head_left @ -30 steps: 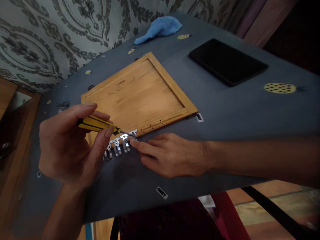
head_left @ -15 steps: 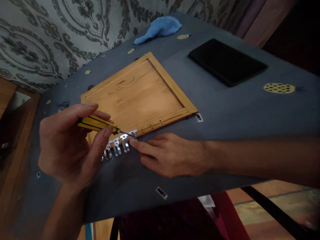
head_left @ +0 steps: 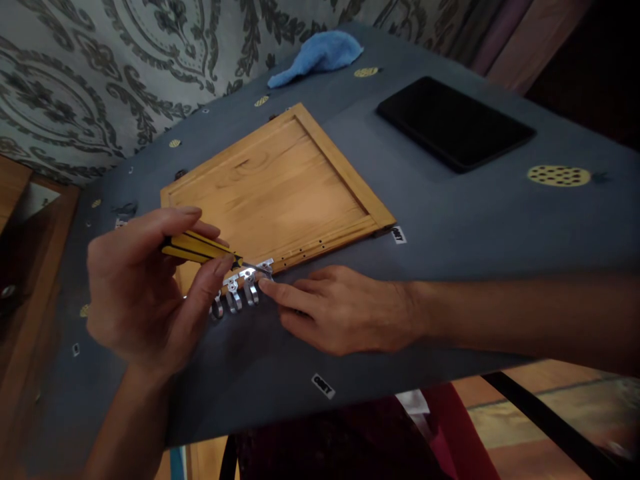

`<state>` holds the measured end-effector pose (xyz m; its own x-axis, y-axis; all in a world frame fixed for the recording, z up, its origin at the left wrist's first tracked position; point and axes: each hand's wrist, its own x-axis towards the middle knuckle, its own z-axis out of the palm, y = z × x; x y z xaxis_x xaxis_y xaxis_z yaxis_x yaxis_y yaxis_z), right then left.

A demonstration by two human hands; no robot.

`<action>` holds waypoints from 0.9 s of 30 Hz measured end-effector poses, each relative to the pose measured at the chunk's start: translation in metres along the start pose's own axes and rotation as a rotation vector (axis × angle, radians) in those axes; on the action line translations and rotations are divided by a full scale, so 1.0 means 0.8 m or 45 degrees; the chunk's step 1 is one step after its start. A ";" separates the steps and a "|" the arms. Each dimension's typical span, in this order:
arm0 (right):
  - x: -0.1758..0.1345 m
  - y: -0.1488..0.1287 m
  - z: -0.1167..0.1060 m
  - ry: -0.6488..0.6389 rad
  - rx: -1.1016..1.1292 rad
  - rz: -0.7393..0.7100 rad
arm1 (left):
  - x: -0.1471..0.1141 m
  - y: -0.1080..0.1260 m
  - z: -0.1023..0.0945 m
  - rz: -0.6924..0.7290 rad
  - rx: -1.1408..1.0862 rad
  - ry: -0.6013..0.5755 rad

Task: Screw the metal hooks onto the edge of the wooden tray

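My left hand [head_left: 137,293] is closed around the yellow and black handle of a screwdriver [head_left: 197,247]. Its metal shaft slants down to the right, and the tip meets the right end of a silvery hook rail [head_left: 250,287]. That rail lies along the near edge of a framed wooden panel [head_left: 260,187], with several curved hooks hanging off the edge. My right hand [head_left: 345,312] rests beside the rail, index fingertip against its rightmost hook, the other fingers curled; the thumb is hidden. Small dark holes show in the panel edge to the right of the rail.
A black tablet-like slab [head_left: 455,123] lies at the right on the grey tablecloth [head_left: 450,233]. Toward the back is a crumpled blue cloth [head_left: 320,57]. A small dark object [head_left: 125,210] lies at the left, behind my left hand. Patterned wallpaper [head_left: 165,40] borders the table.
My left hand has shifted slightly to the right and turned a little with the screwdriver, whose tip stays at the rail's end. The right hand has barely moved.
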<state>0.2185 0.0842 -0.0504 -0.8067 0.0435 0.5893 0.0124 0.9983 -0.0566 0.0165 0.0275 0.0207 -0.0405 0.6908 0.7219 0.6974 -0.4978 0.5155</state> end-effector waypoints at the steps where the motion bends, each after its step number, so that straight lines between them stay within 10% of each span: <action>1: 0.000 0.000 0.000 0.005 0.001 -0.007 | 0.001 0.000 -0.001 0.059 0.006 -0.051; 27: 0.002 0.003 -0.004 -0.070 -0.007 -0.023 | 0.010 0.000 0.001 0.114 -0.062 -0.106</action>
<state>0.2190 0.0866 -0.0472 -0.8379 0.0232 0.5453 0.0004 0.9991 -0.0419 0.0166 0.0334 0.0258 0.0814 0.6826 0.7262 0.6600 -0.5829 0.4739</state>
